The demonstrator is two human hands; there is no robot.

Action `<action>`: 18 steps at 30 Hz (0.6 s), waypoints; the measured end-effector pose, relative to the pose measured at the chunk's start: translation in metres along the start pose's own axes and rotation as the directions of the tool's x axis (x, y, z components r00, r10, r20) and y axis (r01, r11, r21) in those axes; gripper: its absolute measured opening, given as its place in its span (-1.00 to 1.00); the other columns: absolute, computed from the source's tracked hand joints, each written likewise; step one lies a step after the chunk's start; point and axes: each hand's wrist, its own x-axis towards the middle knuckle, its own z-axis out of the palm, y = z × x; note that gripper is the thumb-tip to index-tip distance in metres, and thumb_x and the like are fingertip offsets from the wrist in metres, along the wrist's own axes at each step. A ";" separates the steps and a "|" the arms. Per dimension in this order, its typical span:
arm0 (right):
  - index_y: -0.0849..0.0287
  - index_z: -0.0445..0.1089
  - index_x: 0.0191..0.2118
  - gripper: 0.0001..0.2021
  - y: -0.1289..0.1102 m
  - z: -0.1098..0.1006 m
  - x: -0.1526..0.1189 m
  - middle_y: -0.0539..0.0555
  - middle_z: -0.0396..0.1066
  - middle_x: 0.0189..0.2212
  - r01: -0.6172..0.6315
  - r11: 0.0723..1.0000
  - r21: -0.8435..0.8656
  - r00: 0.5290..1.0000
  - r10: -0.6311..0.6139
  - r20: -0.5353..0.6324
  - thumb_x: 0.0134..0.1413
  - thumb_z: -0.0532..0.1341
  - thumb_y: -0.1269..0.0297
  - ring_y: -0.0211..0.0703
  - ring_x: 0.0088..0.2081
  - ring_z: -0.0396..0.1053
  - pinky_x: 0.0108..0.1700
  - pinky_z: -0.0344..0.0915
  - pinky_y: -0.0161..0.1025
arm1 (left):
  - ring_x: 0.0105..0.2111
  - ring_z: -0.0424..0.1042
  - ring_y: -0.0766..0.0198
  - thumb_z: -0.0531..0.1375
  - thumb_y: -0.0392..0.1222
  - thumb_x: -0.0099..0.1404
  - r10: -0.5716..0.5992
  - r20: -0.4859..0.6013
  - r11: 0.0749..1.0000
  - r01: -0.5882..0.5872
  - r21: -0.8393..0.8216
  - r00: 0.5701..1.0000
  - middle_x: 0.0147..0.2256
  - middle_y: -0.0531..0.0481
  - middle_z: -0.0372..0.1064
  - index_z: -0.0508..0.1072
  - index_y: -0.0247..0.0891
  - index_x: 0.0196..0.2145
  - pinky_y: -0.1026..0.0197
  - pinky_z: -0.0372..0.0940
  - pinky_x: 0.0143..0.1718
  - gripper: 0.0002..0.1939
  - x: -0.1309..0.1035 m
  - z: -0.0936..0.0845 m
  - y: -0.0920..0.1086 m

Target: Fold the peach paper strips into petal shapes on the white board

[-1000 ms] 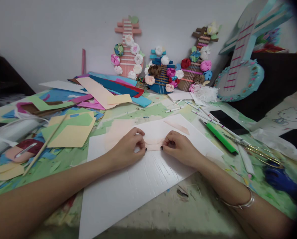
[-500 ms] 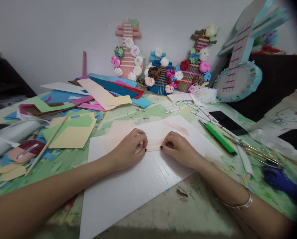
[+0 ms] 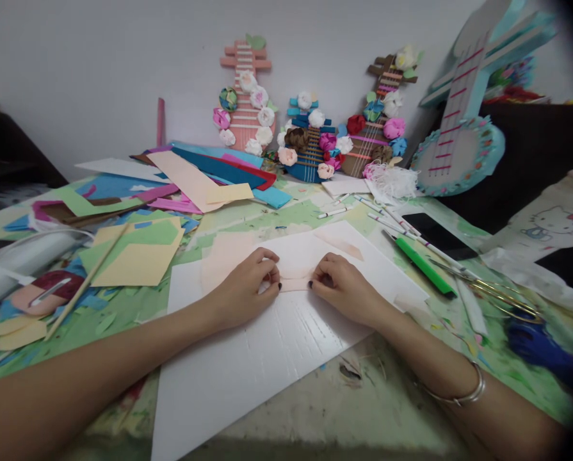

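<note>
Between my two hands runs a narrow pale pink paper strip (image 3: 294, 285), folded along its upper edge, lying on a large white board (image 3: 214, 390). My left hand (image 3: 248, 285) pinches the strip's left end between thumb and curled fingers. At the other end, my right hand (image 3: 346, 288) has its thumb and fingers pressed together on the strip. Just behind my left hand lies a pale pink paper sheet (image 3: 221, 250), partly covered by it. A small pink paper scrap (image 3: 341, 245) rests on the board beyond my right hand.
Right of the board lie a green utility knife (image 3: 423, 266), a black phone (image 3: 440, 235) and gold-coloured scissors (image 3: 502, 298). On the left are yellow paper (image 3: 137, 256), a thin wooden stick (image 3: 87, 282) and a glue gun (image 3: 31, 256). Flower-covered paper instruments, including a pink one (image 3: 245, 112), lean against the wall.
My left hand has shifted very slightly left along the strip, while my right hand stays nearly still. The whole view has moved a little.
</note>
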 end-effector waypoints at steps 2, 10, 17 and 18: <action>0.21 0.28 -0.52 -0.89 0.000 0.000 0.000 0.07 0.28 -0.41 -0.002 1.000 0.003 1.000 0.002 -0.003 -0.04 0.12 0.48 -0.17 -0.29 0.23 -0.26 0.13 -0.24 | -0.32 0.33 0.30 0.05 -0.29 0.21 -0.005 0.003 1.000 0.005 -0.003 1.000 -0.05 -0.12 0.21 0.31 -0.28 -0.43 0.13 0.29 -0.20 -0.92 0.000 0.000 0.000; 0.21 0.28 -0.52 -0.89 -0.001 -0.001 0.000 0.08 0.29 -0.41 0.002 1.000 -0.010 1.000 -0.003 -0.006 -0.04 0.12 0.49 -0.17 -0.29 0.22 -0.25 0.14 -0.24 | -0.16 0.36 0.19 0.07 -0.30 0.19 0.016 -0.002 1.000 -0.016 0.009 1.000 -0.07 -0.13 0.22 0.30 -0.27 -0.47 0.12 0.28 -0.15 -0.91 0.000 0.000 -0.001; 0.20 0.29 -0.51 -0.90 0.000 0.001 0.000 0.07 0.29 -0.40 -0.002 1.000 -0.009 1.000 0.001 -0.014 -0.05 0.11 0.47 -0.18 -0.30 0.23 -0.25 0.14 -0.24 | -0.05 0.31 0.14 0.11 -0.31 0.15 0.046 -0.013 0.998 -0.046 0.031 0.999 -0.08 -0.10 0.23 0.29 -0.26 -0.50 0.11 0.25 -0.10 -0.92 -0.002 -0.001 -0.002; 0.20 0.29 -0.51 -0.90 0.000 0.001 0.000 0.07 0.29 -0.40 -0.002 1.000 -0.008 1.000 0.002 -0.015 -0.05 0.11 0.47 -0.18 -0.30 0.23 -0.25 0.14 -0.24 | -0.06 0.32 0.14 0.10 -0.31 0.15 0.041 -0.009 0.999 -0.041 0.028 0.999 -0.07 -0.10 0.23 0.29 -0.26 -0.49 0.11 0.25 -0.12 -0.92 -0.002 -0.001 -0.002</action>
